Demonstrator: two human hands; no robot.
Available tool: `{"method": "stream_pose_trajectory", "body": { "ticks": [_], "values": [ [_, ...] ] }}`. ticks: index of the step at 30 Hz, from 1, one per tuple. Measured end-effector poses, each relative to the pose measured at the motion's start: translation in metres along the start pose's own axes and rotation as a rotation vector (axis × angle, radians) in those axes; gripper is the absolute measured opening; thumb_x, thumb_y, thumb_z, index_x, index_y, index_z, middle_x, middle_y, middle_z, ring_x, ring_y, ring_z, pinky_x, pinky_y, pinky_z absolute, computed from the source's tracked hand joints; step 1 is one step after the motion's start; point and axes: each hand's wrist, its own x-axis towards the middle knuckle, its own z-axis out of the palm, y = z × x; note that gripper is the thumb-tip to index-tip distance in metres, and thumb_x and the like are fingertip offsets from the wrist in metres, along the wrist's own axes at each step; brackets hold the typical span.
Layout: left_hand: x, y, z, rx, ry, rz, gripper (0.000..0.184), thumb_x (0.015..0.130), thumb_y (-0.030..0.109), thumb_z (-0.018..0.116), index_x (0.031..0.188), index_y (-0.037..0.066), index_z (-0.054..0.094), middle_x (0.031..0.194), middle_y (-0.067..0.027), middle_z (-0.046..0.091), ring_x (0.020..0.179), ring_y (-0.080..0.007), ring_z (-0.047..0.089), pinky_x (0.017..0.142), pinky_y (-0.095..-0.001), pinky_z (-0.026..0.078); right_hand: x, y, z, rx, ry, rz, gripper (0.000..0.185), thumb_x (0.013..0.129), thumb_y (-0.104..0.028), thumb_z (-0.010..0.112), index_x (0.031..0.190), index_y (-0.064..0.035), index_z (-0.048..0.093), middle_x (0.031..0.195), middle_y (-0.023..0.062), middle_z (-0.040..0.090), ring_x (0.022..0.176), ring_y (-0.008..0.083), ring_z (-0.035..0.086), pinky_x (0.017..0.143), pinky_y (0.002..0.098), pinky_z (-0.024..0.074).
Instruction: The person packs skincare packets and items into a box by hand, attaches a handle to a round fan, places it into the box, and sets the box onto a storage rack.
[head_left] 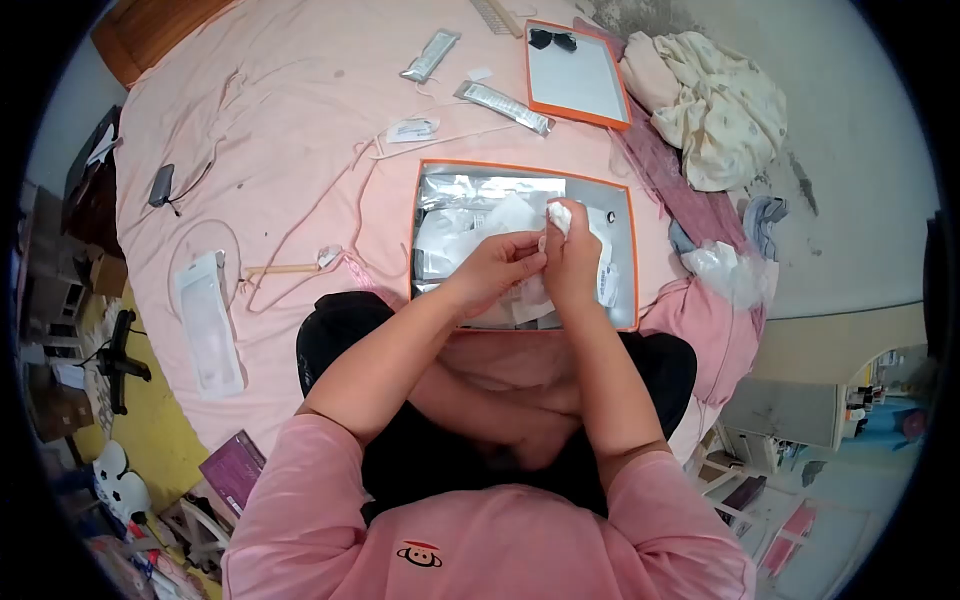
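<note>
Both hands meet above an orange-rimmed box that stands in front of my crossed legs. My right hand is closed around a crumpled white piece, perhaps tissue or thin plastic; part of it sticks out above the fingers. The fingertips of my left hand pinch at the same white piece from the left side. Inside the box, under my hands, lie silver foil packets and white or clear wrappers. My hands and forearms hide the front part of the contents.
Beyond the box are two foil packets and the box lid holding sunglasses. To the left lie hangers, a clear pouch and a small dark device. Clothes and bedding are heaped at right.
</note>
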Motion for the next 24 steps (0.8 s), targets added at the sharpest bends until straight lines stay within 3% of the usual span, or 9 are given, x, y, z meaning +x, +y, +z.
{"method": "stream_pose_trajectory", "body": {
  "ticks": [2, 5, 8, 11, 12, 16, 19, 22, 24],
  "values": [
    [0.001, 0.003, -0.004, 0.132, -0.004, 0.011, 0.037, 0.085, 0.009, 0.053, 0.12, -0.001, 0.046, 0.105, -0.0024, 0.056, 0.092, -0.0083, 0.052, 0.079, -0.0232, 0.043, 0.004, 0.002, 0.004, -0.002, 0.015, 0.026, 0.015, 0.087, -0.014, 0.049, 0.1, -0.0062, 0.05, 0.068, 0.0168, 0.058, 0.062, 0.0252, 0.059, 0.055, 0.0325, 0.0436],
    [0.003, 0.007, -0.005, 0.227, 0.055, 0.022, 0.035, 0.084, 0.008, 0.053, 0.118, 0.0, 0.049, 0.099, -0.0024, 0.058, 0.086, -0.0072, 0.053, 0.077, -0.0218, 0.044, 0.013, -0.001, 0.005, 0.045, -0.017, 0.167, 0.017, 0.084, -0.012, 0.05, 0.1, -0.0043, 0.05, 0.074, 0.0213, 0.059, 0.07, 0.0369, 0.06, 0.06, 0.0385, 0.0453],
    [0.002, 0.019, -0.002, 0.662, 0.248, 0.02, 0.033, 0.082, 0.005, 0.054, 0.115, 0.002, 0.052, 0.098, -0.0077, 0.062, 0.084, -0.0135, 0.059, 0.076, -0.0253, 0.046, 0.028, 0.024, 0.011, 0.02, 0.097, 0.115, 0.017, 0.082, -0.012, 0.054, 0.095, -0.0024, 0.052, 0.075, 0.0201, 0.06, 0.07, 0.0344, 0.06, 0.061, 0.0363, 0.0454],
    [0.006, 0.014, -0.022, 1.129, 0.488, 0.458, 0.034, 0.079, 0.003, 0.054, 0.113, 0.003, 0.054, 0.1, -0.0142, 0.061, 0.086, -0.025, 0.061, 0.077, -0.0306, 0.047, 0.054, 0.027, 0.013, 0.03, 0.114, 0.059, 0.019, 0.08, -0.014, 0.058, 0.094, -0.0016, 0.053, 0.077, 0.0194, 0.061, 0.071, 0.0326, 0.061, 0.062, 0.0351, 0.0454],
    [0.007, 0.018, -0.027, 1.154, 0.469, 0.323, 0.036, 0.077, 0.003, 0.055, 0.113, 0.003, 0.052, 0.109, -0.0162, 0.056, 0.096, -0.0317, 0.056, 0.082, -0.0354, 0.045, 0.063, 0.023, 0.017, 0.055, 0.08, 0.087, 0.021, 0.079, -0.016, 0.06, 0.093, -0.0012, 0.054, 0.077, 0.0187, 0.061, 0.071, 0.0311, 0.061, 0.062, 0.0336, 0.0455],
    [0.017, 0.008, -0.037, 1.308, 0.463, 0.467, 0.033, 0.078, 0.008, 0.055, 0.111, 0.005, 0.053, 0.109, -0.0141, 0.056, 0.099, -0.0309, 0.053, 0.087, -0.0368, 0.041, 0.108, 0.025, 0.054, 0.002, -0.086, -0.038, 0.02, 0.078, -0.015, 0.06, 0.093, -0.0026, 0.056, 0.079, 0.0183, 0.061, 0.074, 0.032, 0.06, 0.065, 0.034, 0.0456],
    [0.015, 0.023, -0.042, 1.377, 0.595, 0.438, 0.03, 0.078, 0.01, 0.055, 0.108, 0.005, 0.055, 0.105, -0.0129, 0.057, 0.095, -0.0313, 0.055, 0.084, -0.0373, 0.043, 0.138, 0.021, 0.095, -0.053, -0.277, -0.212, 0.019, 0.076, -0.009, 0.058, 0.094, -0.005, 0.057, 0.088, 0.018, 0.061, 0.083, 0.0326, 0.058, 0.07, 0.0374, 0.0458],
    [0.013, 0.034, -0.05, 1.317, 0.656, 0.222, 0.024, 0.078, 0.008, 0.052, 0.102, 0.006, 0.058, 0.1, -0.0125, 0.059, 0.088, -0.0311, 0.057, 0.077, -0.0395, 0.045, 0.16, 0.022, 0.154, -0.224, -0.461, -0.313, 0.021, 0.076, -0.009, 0.056, 0.097, -0.0078, 0.059, 0.093, 0.0162, 0.061, 0.088, 0.0311, 0.058, 0.075, 0.0386, 0.046],
    [0.012, 0.038, -0.053, 1.303, 0.665, 0.141, 0.022, 0.078, 0.007, 0.051, 0.099, 0.006, 0.058, 0.096, -0.0131, 0.06, 0.085, -0.0315, 0.058, 0.074, -0.0401, 0.045, 0.17, 0.02, 0.19, -0.385, -0.573, -0.244, 0.023, 0.076, -0.011, 0.056, 0.099, -0.0082, 0.058, 0.096, 0.0147, 0.06, 0.091, 0.0304, 0.057, 0.076, 0.0382, 0.0463]
  ]
}}
